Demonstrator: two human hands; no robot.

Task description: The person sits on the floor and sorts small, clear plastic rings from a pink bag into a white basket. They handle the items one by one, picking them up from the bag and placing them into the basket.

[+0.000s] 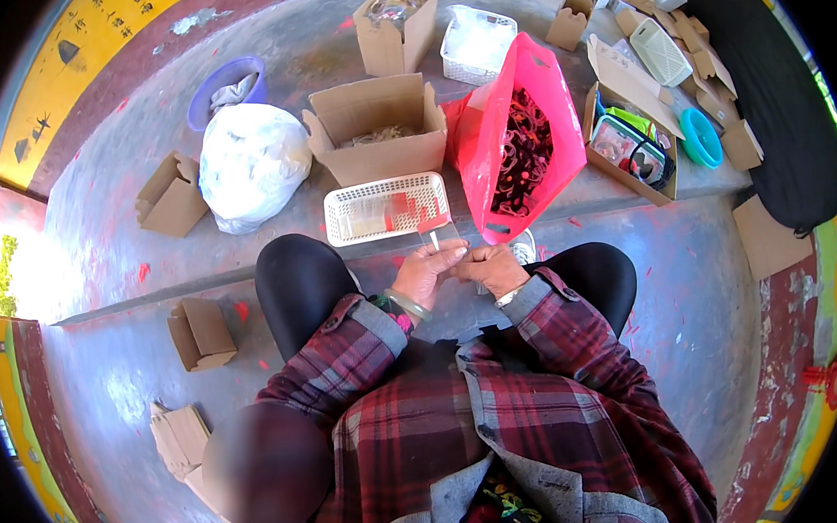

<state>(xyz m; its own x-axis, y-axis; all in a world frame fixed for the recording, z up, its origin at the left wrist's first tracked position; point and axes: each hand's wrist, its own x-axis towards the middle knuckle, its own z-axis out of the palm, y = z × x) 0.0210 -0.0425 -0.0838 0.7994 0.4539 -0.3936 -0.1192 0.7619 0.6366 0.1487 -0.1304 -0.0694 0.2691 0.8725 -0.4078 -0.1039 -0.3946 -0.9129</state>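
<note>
Surface: grey concrete floor with raised step, red paint spots | being occupied along step's front edge by white mesh basket, open red bag, white sack | open cardboard boxes being carried further back | folded cartons lying on lower level.

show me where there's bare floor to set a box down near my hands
Bare floor lies left of the left knee, before the small folded box, and right of the right knee. Ahead it is crowded: white basket, red bag, open box.

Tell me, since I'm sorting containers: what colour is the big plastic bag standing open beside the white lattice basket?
Bright pink plastic bag, clearest in the head view.
</note>
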